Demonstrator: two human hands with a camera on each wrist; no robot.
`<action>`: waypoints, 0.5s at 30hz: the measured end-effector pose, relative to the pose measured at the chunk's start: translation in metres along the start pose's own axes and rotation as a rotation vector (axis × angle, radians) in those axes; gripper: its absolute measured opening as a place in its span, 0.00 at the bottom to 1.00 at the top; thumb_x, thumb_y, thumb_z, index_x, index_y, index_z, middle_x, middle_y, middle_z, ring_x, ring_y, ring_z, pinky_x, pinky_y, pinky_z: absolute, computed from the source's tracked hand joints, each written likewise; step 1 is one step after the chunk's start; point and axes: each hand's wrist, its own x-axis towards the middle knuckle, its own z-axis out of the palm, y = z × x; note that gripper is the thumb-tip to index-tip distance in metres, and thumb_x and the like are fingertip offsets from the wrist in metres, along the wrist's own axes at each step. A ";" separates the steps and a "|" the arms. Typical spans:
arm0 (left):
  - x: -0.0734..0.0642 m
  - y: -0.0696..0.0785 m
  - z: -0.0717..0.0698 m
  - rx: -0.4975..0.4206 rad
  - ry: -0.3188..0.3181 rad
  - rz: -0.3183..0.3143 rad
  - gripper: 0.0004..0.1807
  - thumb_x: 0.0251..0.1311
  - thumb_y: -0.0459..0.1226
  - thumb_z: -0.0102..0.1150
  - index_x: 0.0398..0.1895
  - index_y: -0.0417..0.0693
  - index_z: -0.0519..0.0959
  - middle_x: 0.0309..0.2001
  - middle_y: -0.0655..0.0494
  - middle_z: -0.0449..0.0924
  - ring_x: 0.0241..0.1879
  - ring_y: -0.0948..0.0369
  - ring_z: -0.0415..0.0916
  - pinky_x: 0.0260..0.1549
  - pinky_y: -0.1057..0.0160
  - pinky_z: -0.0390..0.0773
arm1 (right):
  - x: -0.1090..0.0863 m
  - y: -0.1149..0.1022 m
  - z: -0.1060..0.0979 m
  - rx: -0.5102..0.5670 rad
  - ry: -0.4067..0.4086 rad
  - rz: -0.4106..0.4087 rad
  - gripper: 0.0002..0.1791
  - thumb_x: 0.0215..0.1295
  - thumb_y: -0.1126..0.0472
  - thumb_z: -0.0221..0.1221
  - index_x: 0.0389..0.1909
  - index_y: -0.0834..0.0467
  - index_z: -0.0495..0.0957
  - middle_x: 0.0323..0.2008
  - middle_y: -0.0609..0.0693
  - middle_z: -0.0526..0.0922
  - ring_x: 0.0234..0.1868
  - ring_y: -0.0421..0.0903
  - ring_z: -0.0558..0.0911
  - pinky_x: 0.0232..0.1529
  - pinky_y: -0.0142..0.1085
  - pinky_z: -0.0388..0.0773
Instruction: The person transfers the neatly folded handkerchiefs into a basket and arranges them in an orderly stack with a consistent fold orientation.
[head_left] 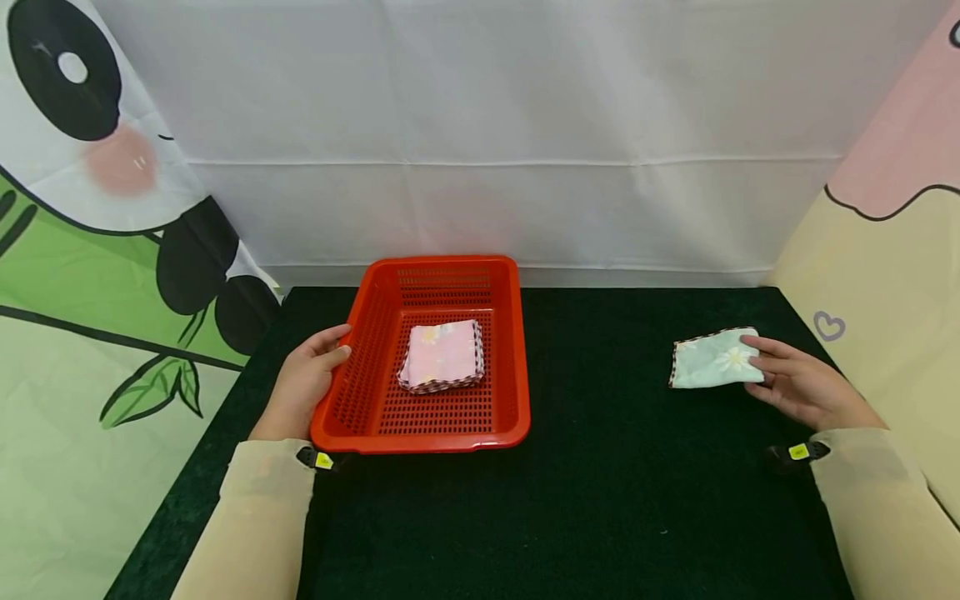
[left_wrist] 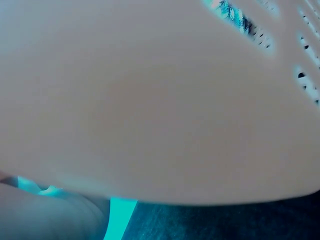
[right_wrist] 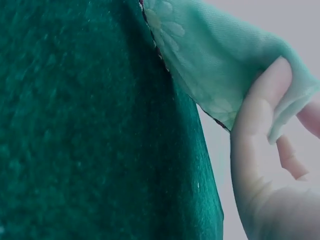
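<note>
A red plastic basket (head_left: 517, 392) with slotted walls stands on the dark green table. My left hand (head_left: 303, 383) grips its left rim, thumb and fingers at the edge; in the left wrist view the basket's wall (left_wrist: 165, 115) fills most of the picture. Inside the basket lies a folded pink towel (head_left: 442, 354) with a checked border. On the right, my right hand (head_left: 806, 383) pinches a folded mint-green towel (head_left: 712, 360) with a daisy print by its right end. The right wrist view shows the thumb pressed against this green towel (right_wrist: 210, 55), which hangs over the tabletop.
The table's dark green cover (head_left: 600, 500) stretches between and in front of the hands. A white cloth backdrop (head_left: 525, 125) closes off the back. Printed cartoon cloths flank the table, green and white on the left (head_left: 112, 275), pink and cream on the right (head_left: 885, 275).
</note>
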 end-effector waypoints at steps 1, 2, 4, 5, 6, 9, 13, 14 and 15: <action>0.000 0.000 0.000 0.001 -0.001 0.003 0.27 0.78 0.45 0.53 0.77 0.67 0.66 0.71 0.55 0.66 0.65 0.51 0.71 0.51 0.61 0.81 | 0.000 0.000 0.001 0.009 0.003 -0.003 0.25 0.84 0.69 0.39 0.62 0.51 0.82 0.55 0.48 0.79 0.48 0.49 0.81 0.51 0.40 0.82; 0.000 0.000 -0.001 0.003 -0.001 0.006 0.27 0.78 0.46 0.53 0.77 0.67 0.66 0.71 0.55 0.66 0.65 0.51 0.71 0.51 0.61 0.82 | 0.001 0.000 0.002 0.013 0.010 -0.009 0.25 0.83 0.69 0.39 0.62 0.51 0.82 0.55 0.49 0.79 0.48 0.49 0.81 0.50 0.40 0.83; 0.000 -0.001 -0.001 0.001 -0.009 0.009 0.27 0.77 0.46 0.54 0.77 0.67 0.66 0.72 0.54 0.66 0.65 0.51 0.71 0.51 0.61 0.82 | 0.002 0.000 0.004 0.013 0.027 -0.022 0.25 0.83 0.70 0.40 0.61 0.51 0.83 0.54 0.49 0.78 0.47 0.49 0.81 0.48 0.40 0.83; 0.000 -0.001 -0.001 0.000 -0.011 0.009 0.27 0.77 0.46 0.54 0.77 0.67 0.66 0.72 0.54 0.66 0.65 0.51 0.71 0.51 0.61 0.82 | 0.002 -0.001 0.005 0.014 0.034 -0.030 0.24 0.83 0.70 0.40 0.61 0.51 0.83 0.54 0.49 0.78 0.46 0.49 0.81 0.48 0.40 0.84; 0.000 -0.002 -0.002 0.000 -0.013 0.010 0.27 0.77 0.46 0.54 0.77 0.67 0.66 0.72 0.54 0.66 0.65 0.50 0.71 0.51 0.60 0.82 | 0.002 -0.001 0.007 0.014 0.038 -0.035 0.24 0.83 0.71 0.41 0.61 0.51 0.83 0.54 0.49 0.78 0.46 0.49 0.81 0.47 0.40 0.84; 0.001 -0.002 -0.002 -0.002 -0.016 0.006 0.27 0.77 0.46 0.54 0.77 0.67 0.66 0.71 0.54 0.66 0.65 0.51 0.71 0.52 0.60 0.82 | 0.002 -0.002 0.011 0.013 0.032 -0.050 0.24 0.82 0.71 0.41 0.61 0.52 0.83 0.54 0.49 0.78 0.45 0.50 0.81 0.46 0.40 0.84; 0.001 -0.002 -0.002 -0.005 -0.014 0.001 0.27 0.77 0.46 0.54 0.77 0.67 0.66 0.71 0.54 0.66 0.65 0.50 0.71 0.52 0.59 0.81 | 0.000 -0.002 0.017 0.008 0.015 -0.059 0.24 0.82 0.71 0.41 0.62 0.52 0.82 0.55 0.48 0.77 0.46 0.50 0.81 0.47 0.40 0.84; 0.001 -0.002 -0.002 -0.005 -0.014 0.000 0.27 0.77 0.47 0.54 0.77 0.67 0.66 0.71 0.55 0.66 0.65 0.50 0.71 0.53 0.59 0.81 | 0.000 -0.003 0.019 0.005 0.015 -0.061 0.24 0.82 0.71 0.41 0.62 0.52 0.82 0.55 0.48 0.77 0.46 0.51 0.81 0.47 0.39 0.84; 0.001 -0.001 -0.002 -0.004 -0.013 0.000 0.27 0.77 0.47 0.54 0.77 0.68 0.66 0.71 0.55 0.67 0.65 0.50 0.71 0.53 0.59 0.81 | 0.000 -0.003 0.021 0.002 0.015 -0.062 0.24 0.82 0.71 0.41 0.62 0.52 0.82 0.55 0.48 0.77 0.46 0.51 0.81 0.47 0.39 0.84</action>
